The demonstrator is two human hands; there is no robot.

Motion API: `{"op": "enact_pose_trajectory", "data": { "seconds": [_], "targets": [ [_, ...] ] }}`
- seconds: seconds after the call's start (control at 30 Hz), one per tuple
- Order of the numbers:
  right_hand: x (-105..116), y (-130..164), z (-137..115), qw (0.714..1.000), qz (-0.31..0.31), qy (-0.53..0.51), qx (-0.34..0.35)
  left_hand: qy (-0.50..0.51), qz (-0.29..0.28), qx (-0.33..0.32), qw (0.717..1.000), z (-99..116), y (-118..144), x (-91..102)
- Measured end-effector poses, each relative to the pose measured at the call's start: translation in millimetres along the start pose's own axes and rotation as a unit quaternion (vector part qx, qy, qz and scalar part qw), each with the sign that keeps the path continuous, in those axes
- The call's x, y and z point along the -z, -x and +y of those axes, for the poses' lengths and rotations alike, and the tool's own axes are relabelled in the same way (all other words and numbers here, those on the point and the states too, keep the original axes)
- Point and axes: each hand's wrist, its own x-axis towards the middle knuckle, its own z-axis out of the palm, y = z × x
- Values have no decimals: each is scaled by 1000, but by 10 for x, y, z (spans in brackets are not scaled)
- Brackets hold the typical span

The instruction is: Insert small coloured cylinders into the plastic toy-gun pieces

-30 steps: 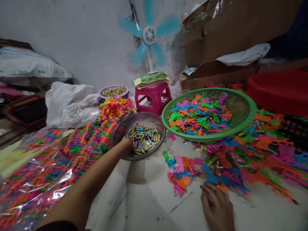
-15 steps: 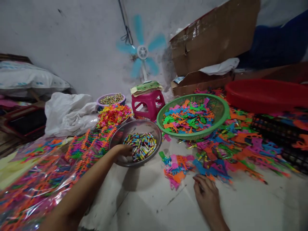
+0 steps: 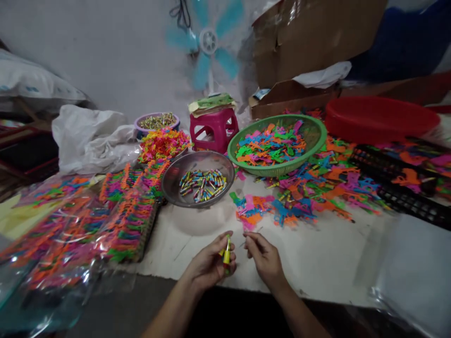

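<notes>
A small yellow toy is held.
It is pinched by the left hand; the right hand, at 3 o'clock, is pinched shut, a thin pin maybe held; heaps wait unsorted.

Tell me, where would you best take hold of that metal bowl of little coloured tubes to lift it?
Probably by the rim of the metal bowl, on the near edge facing the hands. The bowl is shallow and wide, its rim flares outward, and that edge looks bare, while the coloured tubes lie heaped in the middle. Come from the front: piles crowd its left and far sides.
</notes>
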Motion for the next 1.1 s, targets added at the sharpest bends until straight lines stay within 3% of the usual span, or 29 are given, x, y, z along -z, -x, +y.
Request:
{"op": "enact_pose_trajectory", "data": {
  "seconds": [0.1,0.23,0.37,0.53,0.77,0.9,1.1],
  "targets": [
    [-197,241,-114,997,-55,-46,-25,73,71,-56,993,-141,-23,114],
    [-340,416,-126,997,-56,17,47,101,115,-161,975,-203,-38,169],
    [-433,436,-95,991,-60,63,100,88,111,-190,971,-266,-36,118],
    [-465,392,-3,995,-43,16,93,104,71,-221,967,-312,-45,75],
    [-492,425,7,997,0,-72,-35,66,84,-201,974,-365,-40,113],
    [-498,420,-28,999,1,-27,-30,59,97,-163,980,-410,-60,159],
    [-486,409,61,995,17,21,-94,13,142,-142,980,-442,-118,187]
  ]
}}
